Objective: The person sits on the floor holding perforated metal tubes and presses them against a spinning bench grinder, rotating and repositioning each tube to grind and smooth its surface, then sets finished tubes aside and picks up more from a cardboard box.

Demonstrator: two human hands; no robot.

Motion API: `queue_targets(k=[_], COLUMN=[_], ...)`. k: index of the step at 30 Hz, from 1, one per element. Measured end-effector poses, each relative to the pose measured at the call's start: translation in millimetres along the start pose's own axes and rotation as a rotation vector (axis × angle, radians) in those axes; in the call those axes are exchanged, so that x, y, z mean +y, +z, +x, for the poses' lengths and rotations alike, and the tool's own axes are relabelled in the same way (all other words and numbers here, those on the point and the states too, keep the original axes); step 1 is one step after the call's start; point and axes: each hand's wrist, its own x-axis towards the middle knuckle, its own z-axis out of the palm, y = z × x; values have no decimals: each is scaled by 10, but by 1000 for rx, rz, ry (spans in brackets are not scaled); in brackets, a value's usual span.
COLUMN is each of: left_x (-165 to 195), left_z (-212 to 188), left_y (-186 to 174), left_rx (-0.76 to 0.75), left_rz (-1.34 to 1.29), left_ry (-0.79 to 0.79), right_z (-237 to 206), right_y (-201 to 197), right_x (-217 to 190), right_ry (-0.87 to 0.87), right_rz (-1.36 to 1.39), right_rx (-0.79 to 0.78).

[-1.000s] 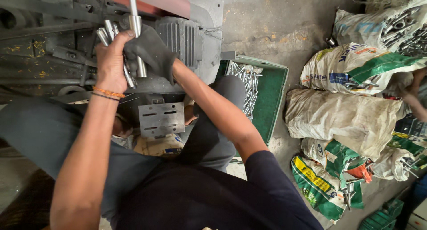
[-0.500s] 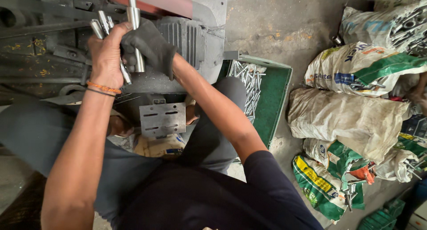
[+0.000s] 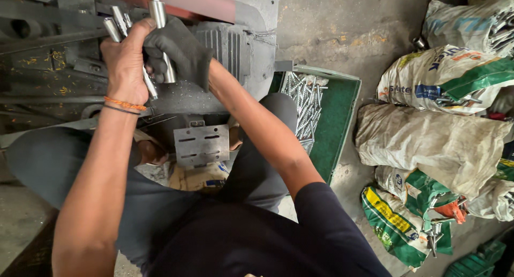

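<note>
A grey grinding machine (image 3: 235, 46) with a reddish belt (image 3: 198, 1) fills the upper left of the frame. Right of centre, a green tray (image 3: 337, 121) on the floor holds a heap of steel rods (image 3: 305, 103); many seem left to work. Filled sacks (image 3: 433, 143) lie along the right edge. The gloved right hand (image 3: 179, 52) clamps its grip on one rod (image 3: 159, 25) pressed to the belt; the bare left hand (image 3: 126, 62) grips a bundle of rods (image 3: 119, 25)

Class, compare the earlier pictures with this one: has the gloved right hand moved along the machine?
No. The gloved right hand still grips the metal rod at the same spot, just left of the motor's ribbed housing; only the camera shifted slightly.
</note>
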Motion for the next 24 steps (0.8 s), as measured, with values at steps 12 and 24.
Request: queue_targets(k=[12, 24], left_x=[-114, -126], left_z=[125, -19], left_y=[-67, -111], left_rx=[4, -103], left_rz=[-35, 5], left_ry=[62, 118], right_z=[136, 138], right_y=[59, -151], right_x=[-37, 188], right_ry=[160, -41], right_rz=[194, 131], right_rx=[114, -64])
